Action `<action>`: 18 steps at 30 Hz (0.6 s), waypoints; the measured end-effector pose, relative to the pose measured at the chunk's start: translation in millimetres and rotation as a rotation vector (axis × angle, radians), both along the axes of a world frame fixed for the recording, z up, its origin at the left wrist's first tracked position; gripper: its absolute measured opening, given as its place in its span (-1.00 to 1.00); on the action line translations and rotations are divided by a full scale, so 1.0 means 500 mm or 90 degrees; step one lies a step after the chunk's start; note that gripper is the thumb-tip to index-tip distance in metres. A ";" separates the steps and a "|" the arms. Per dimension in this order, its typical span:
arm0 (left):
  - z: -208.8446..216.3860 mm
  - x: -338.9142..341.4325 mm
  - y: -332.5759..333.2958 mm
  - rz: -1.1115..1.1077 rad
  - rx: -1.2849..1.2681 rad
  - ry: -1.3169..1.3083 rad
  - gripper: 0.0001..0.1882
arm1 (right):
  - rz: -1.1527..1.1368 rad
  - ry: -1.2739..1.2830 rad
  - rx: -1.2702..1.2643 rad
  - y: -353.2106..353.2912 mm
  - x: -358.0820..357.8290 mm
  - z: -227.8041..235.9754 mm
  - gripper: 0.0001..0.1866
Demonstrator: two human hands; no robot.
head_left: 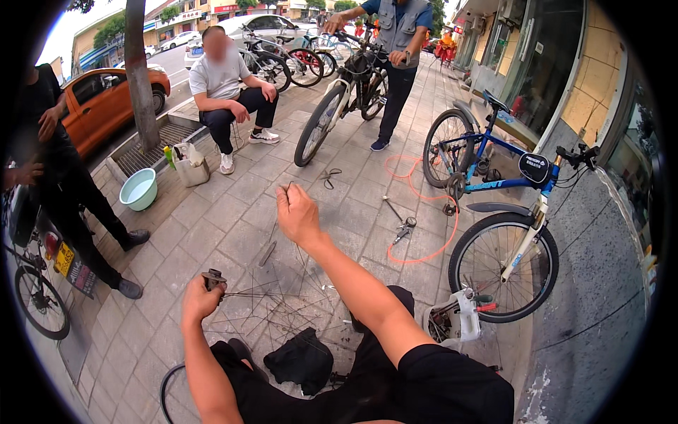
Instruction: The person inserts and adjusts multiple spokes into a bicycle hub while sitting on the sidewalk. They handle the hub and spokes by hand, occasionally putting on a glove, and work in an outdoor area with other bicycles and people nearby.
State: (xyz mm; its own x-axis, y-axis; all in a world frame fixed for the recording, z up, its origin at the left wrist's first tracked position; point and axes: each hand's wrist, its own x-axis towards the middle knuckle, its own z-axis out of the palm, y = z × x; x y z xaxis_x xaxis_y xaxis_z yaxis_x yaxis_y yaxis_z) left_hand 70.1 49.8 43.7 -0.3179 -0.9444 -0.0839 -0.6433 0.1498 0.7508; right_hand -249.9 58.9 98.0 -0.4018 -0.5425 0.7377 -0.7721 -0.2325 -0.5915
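Grey paved sidewalk (212, 233); blue bicycle (494, 177), teal basin (138, 189) nearby.

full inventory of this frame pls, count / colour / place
Spoked bare wheel rim: 1, thin silver spokes, pavement under both hands.
Black cloth: 1, on the spokes.
Blue bicycle: 1, right.
Orange hose: 1, looped on paving.
Pale green basin: 1, left by tree.
Orange car: 1, upper left.
Seated person: 1, grey shirt.
Standing person with black bicycle: 1, top centre.
Left hand: grips small dark tool.
Right hand: pinches a spoke end.
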 end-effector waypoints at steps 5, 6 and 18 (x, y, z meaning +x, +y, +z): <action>-0.022 0.028 -0.047 0.195 -0.012 0.238 -0.79 | 0.024 0.080 0.277 0.076 0.062 -0.204 -0.69; -0.015 0.030 -0.048 0.201 -0.008 0.269 -0.79 | 0.025 0.095 0.316 0.093 0.082 -0.233 -0.69; 0.022 -0.024 -0.026 0.200 0.190 0.765 -0.75 | 0.352 -0.522 0.494 0.092 0.125 -0.232 -0.55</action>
State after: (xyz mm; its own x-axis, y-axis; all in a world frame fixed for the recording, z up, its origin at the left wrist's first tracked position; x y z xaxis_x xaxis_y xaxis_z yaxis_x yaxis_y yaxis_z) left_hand 57.8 36.6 54.7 -0.1088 -0.9866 -0.1212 0.4840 -0.1591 0.8605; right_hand -187.1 105.0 -18.1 -0.1703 -0.9629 -0.2093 -0.0240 0.2164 -0.9760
